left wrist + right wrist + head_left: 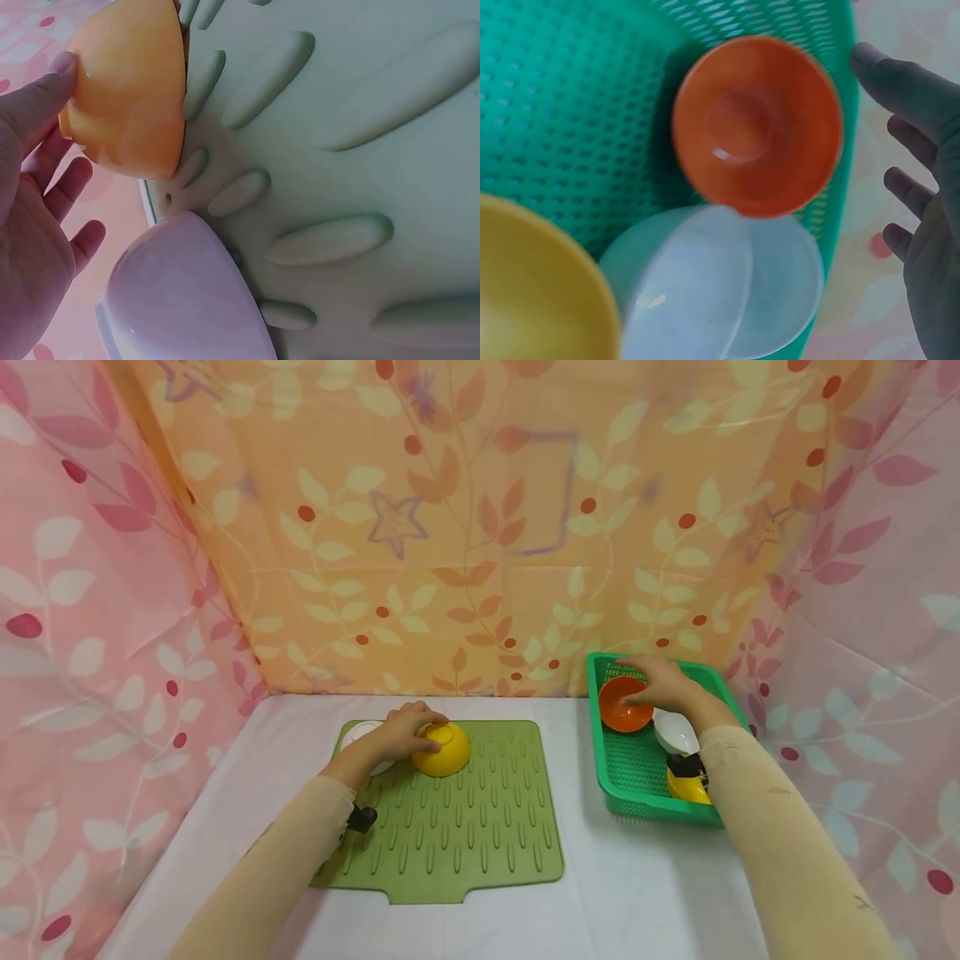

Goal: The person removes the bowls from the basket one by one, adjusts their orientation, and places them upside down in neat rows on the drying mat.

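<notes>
Resting left hand [401, 732] on upturned yellow bowl [442, 749] — right hand [660, 685] fingers spread over orange bowl [624, 703].

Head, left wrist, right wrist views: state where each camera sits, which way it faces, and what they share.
Head: worn high, facing forward and down at the green mat and green basket; both forearms and hands show.
Left wrist: beside the left hand, facing the upturned yellow bowl and white bowl on the mat.
Right wrist: above the basket, facing down at the orange bowl; the right hand shows.
Shared: head and right wrist both show the orange bowl.
</notes>
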Tool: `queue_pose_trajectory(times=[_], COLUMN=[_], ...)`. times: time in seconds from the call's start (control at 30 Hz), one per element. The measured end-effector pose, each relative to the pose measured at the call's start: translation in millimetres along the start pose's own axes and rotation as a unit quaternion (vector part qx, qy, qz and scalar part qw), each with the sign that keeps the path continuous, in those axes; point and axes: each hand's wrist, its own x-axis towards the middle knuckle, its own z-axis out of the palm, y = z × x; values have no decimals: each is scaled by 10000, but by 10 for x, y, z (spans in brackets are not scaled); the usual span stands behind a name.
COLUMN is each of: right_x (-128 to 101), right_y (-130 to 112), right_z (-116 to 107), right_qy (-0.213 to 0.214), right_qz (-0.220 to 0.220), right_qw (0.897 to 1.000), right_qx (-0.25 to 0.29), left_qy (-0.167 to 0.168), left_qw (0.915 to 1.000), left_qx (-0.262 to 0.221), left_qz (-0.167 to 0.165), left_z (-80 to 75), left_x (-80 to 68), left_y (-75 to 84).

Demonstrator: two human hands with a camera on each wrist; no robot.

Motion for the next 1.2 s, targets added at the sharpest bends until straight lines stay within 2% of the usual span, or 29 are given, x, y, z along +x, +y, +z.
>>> queue_pose_trajectory(times=[0.2, 0.43, 0.73, 0.9, 1.2], right_x=[-57, -66, -10, 4, 25], right_y=[173, 251, 339, 310, 328], right_z=[151, 266, 369, 373, 334], right_qy=[-403, -519, -560, -437, 81], right_qz=[384, 441, 529, 598, 588], right_qw=[9981, 9975, 9936, 9919, 9954], right_qx=[-265, -187, -825, -1029, -756], left_qy=[-29, -26, -43, -30, 7], left_qw=[10000, 10000, 10000, 10000, 9998], left_qx=[-16, -19, -35, -52, -128], left_qz=[10, -14, -35, -76, -137], left_z=[13, 18, 13, 11, 9], left_x=[15, 15, 8, -1, -20], left_y=[7, 14, 34, 39, 11])
